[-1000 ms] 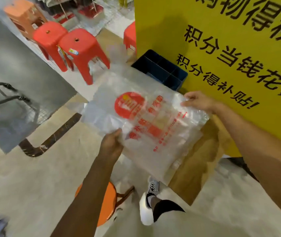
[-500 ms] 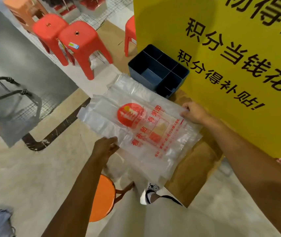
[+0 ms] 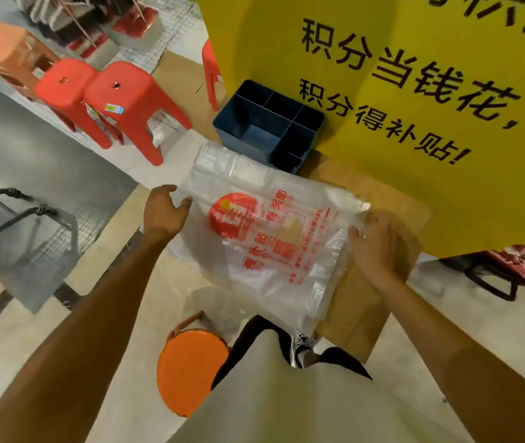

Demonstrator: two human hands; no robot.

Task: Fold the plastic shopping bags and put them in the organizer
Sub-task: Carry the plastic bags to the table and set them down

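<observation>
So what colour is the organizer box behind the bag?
Dark blue organizer, with empty compartments; the head view shows it clearly.

My clear plastic bag [image 3: 274, 244] with its red round logo and red print hangs spread flat between my hands, tilted; just beyond its far edge my dark blue organizer [image 3: 269, 124] sits upright, its divided compartments open

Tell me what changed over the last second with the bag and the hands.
The plastic bag came down from mid-air toward the cardboard near the organizer. The left hand shifted its grip from the near edge to the left edge. The right hand kept the right edge, now partly under plastic. The organizer stayed put, holding no bags.
</observation>
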